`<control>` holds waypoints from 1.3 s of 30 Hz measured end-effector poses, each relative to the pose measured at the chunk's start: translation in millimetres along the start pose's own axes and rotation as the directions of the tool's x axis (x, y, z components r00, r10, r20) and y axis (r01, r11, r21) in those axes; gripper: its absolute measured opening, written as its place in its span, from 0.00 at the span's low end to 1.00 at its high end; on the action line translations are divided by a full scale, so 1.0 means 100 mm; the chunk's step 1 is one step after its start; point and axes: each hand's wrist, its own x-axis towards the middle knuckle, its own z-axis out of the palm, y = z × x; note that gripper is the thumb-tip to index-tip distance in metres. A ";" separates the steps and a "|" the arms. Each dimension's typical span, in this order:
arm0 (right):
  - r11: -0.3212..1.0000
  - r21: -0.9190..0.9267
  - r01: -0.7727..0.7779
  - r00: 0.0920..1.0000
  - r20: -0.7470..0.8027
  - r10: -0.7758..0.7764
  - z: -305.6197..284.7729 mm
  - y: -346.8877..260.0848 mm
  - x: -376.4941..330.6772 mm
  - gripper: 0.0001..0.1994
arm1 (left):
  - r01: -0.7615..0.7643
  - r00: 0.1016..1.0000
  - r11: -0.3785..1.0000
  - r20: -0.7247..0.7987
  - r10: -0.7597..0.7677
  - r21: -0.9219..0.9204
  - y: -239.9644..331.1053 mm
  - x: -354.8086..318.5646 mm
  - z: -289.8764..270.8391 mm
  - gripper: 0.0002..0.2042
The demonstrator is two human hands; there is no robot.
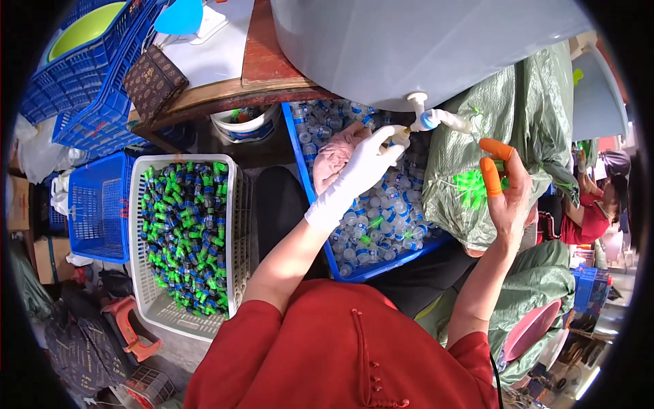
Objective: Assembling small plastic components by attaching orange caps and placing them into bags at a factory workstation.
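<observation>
The person wears a red top with short sleeves that end above the elbows, a row of small knotted cloth buttons running down its front at about six o'clock in the view, and a thin dark cord hanging at its five o'clock edge. The left hand (361,170), toward twelve o'clock, is covered by a white glove that reaches just past the wrist, leaving the forearm bare. The right hand (509,194), toward two o'clock, is ungloved but wears orange rubber cots over two fingertips (490,176).
</observation>
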 end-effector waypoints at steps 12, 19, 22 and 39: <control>0.971 -0.226 0.077 0.997 -0.005 -0.081 0.38 0.27 0.21 0.08 | -0.239 0.944 0.905 -0.135 0.301 0.352 -0.26 0.09 0.12 0.21; 0.977 -0.208 0.052 0.998 -0.007 -0.055 0.39 0.27 0.19 0.08 | -0.194 0.959 0.921 -0.131 0.251 0.339 -0.24 0.09 0.11 0.22; 0.973 -0.223 0.050 0.999 0.000 -0.051 0.39 0.28 0.19 0.08 | -0.183 0.961 0.923 -0.135 0.240 0.338 -0.23 0.09 0.11 0.22; 0.971 -0.238 -0.030 0.998 -0.061 0.016 0.36 0.27 0.14 0.09 | -0.218 0.952 0.911 -0.130 0.278 0.349 -0.29 0.11 0.08 0.21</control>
